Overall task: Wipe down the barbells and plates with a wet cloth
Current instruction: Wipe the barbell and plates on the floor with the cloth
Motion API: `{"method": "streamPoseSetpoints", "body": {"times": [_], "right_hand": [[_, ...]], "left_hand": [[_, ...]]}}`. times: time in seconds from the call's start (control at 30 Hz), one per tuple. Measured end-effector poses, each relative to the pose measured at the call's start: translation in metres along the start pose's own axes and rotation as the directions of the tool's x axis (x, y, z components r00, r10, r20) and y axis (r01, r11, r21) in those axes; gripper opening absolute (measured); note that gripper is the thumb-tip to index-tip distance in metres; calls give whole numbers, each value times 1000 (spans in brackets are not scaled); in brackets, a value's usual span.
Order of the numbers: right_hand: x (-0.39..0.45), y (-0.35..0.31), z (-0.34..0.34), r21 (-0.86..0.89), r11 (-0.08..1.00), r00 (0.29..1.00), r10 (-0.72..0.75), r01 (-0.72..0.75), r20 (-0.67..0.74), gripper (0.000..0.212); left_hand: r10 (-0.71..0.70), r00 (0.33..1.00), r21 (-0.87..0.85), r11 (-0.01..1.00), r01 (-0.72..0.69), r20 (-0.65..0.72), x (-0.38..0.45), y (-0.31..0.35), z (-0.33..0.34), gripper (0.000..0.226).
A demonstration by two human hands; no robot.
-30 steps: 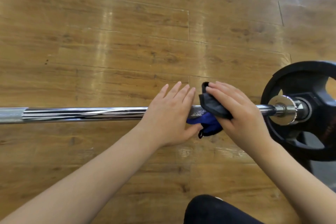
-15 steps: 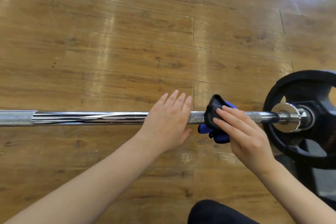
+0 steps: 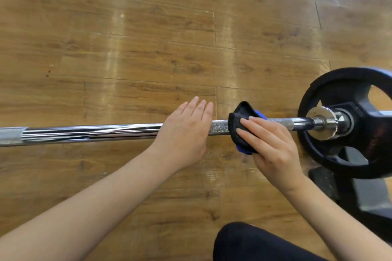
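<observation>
Chrome steel runs across the picture: a barbell lies level above a wooden floor, its knurled section showing between two hands; a dark cloth with a blue underside is wrapped over that knurled stretch, draped across the top of the bar and hanging on the near side, where a blue edge peeks out below; the right hand presses the cloth against the bar, its fingers laid across the fabric and bent over it, the fingertips pointing toward the other hand; whether the thumb closes beneath the bar cannot be told; the left hand rests flat on the shaft just beside the cloth, fingers straight and together, reaching past the bar toward the far floor, gripping nothing; a short gap of bare knurling separates its fingers from the cloth; beyond the right hand's knuckles, at the bar's end, a chrome collar sits against a black weight plate with cut-out grips, standing upright; below the plate a dark stand or base is partly visible, its form unclear; a knee in dark fabric shows at the lower edge, nearer than both wrists.
</observation>
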State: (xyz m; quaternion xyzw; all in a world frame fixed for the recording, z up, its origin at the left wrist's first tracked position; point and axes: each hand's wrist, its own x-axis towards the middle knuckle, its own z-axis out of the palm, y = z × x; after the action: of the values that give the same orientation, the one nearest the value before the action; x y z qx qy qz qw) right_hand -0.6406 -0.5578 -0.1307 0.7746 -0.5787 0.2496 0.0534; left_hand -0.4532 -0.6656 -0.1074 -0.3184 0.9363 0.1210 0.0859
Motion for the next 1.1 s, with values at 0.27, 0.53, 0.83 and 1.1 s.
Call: {"method": "streamPoseSetpoints", "body": {"times": [0.27, 0.53, 0.83, 1.1], "right_hand": [[11, 2, 19, 67, 998, 998, -18, 14, 62, 45], [27, -15, 11, 54, 993, 994, 104, -103, -29, 26], [2, -1, 2, 57, 982, 983, 176, -178, 49, 41], [3, 25, -50, -76, 923, 915, 384, -377, 123, 36]], "left_hand": [[29, 999, -13, 999, -29, -15, -2, -2, 1, 75], [-23, 989, 32, 999, 28, -147, 0, 1, 5, 79], [-52, 997, 31, 998, 54, -59, -3, 3, 5, 76], [-6, 1000, -32, 999, 5, -25, 5, 1, -4, 80]]}}
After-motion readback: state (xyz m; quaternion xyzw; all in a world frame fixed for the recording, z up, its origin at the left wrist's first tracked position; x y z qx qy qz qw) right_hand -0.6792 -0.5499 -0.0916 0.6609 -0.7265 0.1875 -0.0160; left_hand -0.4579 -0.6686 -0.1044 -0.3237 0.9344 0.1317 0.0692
